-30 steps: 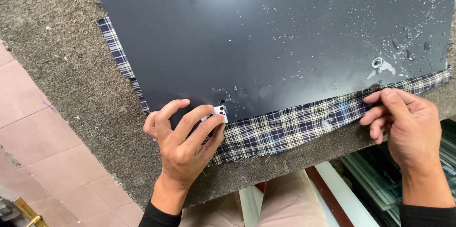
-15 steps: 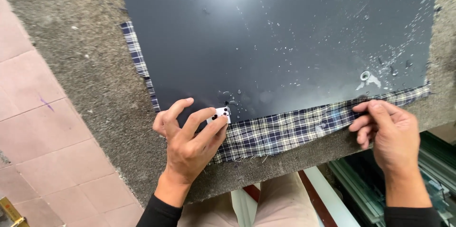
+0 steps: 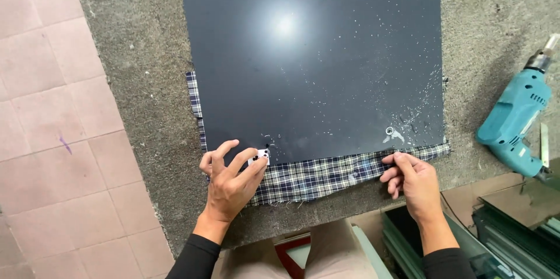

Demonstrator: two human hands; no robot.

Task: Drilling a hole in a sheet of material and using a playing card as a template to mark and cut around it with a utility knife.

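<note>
Dark glossy glass panel (image 3: 309, 57) lies flat on a grey carpeted tabletop (image 3: 140, 80), w/ a strip of blue-white plaid cloth (image 3: 326, 177) sticking out under its near edge & left side. Left hand (image 3: 233, 182) sits at the panel's near-left corner, thumb & forefinger pinching a small white clip w/ black dots (image 3: 261, 156) right on the edge; other fingers curled on the cloth. Right hand (image 3: 411, 180) rests at the near-right part of the edge, fingers bent, tips pressing the plaid cloth, holding nothing I can see. Just beyond it, a small round metal fitting (image 3: 392, 134) on the glass, white specks scattered around. Teal power drill (image 3: 516, 121) lies on the tabletop well to the right.
</note>
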